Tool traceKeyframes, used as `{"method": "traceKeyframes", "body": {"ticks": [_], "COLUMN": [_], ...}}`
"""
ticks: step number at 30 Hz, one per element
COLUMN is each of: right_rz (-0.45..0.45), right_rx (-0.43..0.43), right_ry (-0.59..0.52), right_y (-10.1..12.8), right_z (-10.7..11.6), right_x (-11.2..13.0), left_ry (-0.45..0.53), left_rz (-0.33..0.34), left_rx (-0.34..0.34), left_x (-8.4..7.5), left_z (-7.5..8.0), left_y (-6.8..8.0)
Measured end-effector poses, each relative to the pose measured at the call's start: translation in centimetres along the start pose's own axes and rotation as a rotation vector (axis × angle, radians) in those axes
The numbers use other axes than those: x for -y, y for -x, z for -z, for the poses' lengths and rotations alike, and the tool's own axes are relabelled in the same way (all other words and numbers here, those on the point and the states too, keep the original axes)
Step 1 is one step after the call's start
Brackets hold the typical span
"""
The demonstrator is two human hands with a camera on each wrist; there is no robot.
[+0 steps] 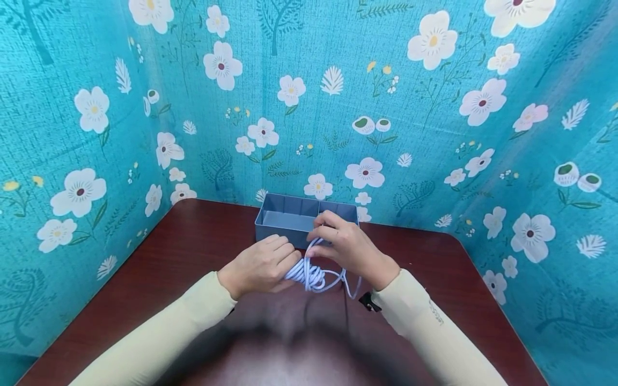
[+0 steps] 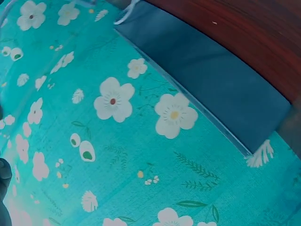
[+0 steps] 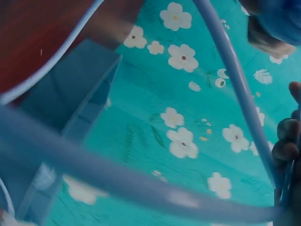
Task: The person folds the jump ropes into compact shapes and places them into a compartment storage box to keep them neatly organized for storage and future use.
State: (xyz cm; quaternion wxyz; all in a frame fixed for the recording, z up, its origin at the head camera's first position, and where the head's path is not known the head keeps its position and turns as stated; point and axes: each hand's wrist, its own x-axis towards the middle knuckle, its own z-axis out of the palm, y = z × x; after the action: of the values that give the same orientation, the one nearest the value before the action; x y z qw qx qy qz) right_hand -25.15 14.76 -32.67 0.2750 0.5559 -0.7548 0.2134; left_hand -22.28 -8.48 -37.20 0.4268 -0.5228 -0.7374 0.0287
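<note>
A bundle of white cord lies coiled between both hands above the dark red table. My left hand grips the coil from the left with curled fingers. My right hand pinches a strand of the cord above the coil, just in front of a grey-blue box. In the right wrist view, blurred loops of cord cross close to the lens, with fingertips at the right edge. The left wrist view shows only the box's side and floral backdrop; that hand is out of sight there.
The grey-blue divided box stands at the table's far edge against a teal floral backdrop that encloses three sides. A small black clip lies by my right wrist. Bare table stretches to the left and right.
</note>
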Motion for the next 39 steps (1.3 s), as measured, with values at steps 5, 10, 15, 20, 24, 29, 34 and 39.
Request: {"method": "traceKeyframes", "body": {"ticks": [5, 10, 15, 20, 24, 29, 34, 39], "right_rz": [-0.074, -0.156, -0.191, -0.304, -0.387, -0.399, -0.452, -0.506], "right_rx": [-0.053, -0.078, -0.159, -0.162, -0.118, -0.079, 0.019, 0.172], "right_ry": [-0.154, -0.290, -0.379, -0.429, -0.457, -0.425, -0.375, -0.297], "right_y": [0.7, 1.6, 1.8, 2.9, 4.1, 4.3, 4.1, 4.3], "right_z": [-2.4, -4.8, -6.0, -7.9, -9.2, -9.3, -8.8, -8.2], "right_x": [-1.0, -1.4, -0.4, 0.6, 1.7, 2.9, 3.8, 4.7], "left_ry": [-0.006, -0.018, -0.028, -0.039, -0.048, -0.068, -0.128, -0.179], "left_rz": [0.025, 0.054, 0.099, 0.136, 0.178, 0.191, 0.253, 0.303], "left_rx": [-0.018, 0.005, 0.049, 0.056, 0.057, 0.075, 0.072, 0.084], "left_x": [-0.2, -0.2, 0.2, 0.9, 1.4, 1.9, 2.5, 3.3], "left_z": [0.5, 0.8, 0.9, 0.8, 0.7, 0.4, 0.3, 0.4], "left_y": [-0.6, -0.7, -0.4, 0.1, 0.7, 1.1, 1.3, 1.4]}}
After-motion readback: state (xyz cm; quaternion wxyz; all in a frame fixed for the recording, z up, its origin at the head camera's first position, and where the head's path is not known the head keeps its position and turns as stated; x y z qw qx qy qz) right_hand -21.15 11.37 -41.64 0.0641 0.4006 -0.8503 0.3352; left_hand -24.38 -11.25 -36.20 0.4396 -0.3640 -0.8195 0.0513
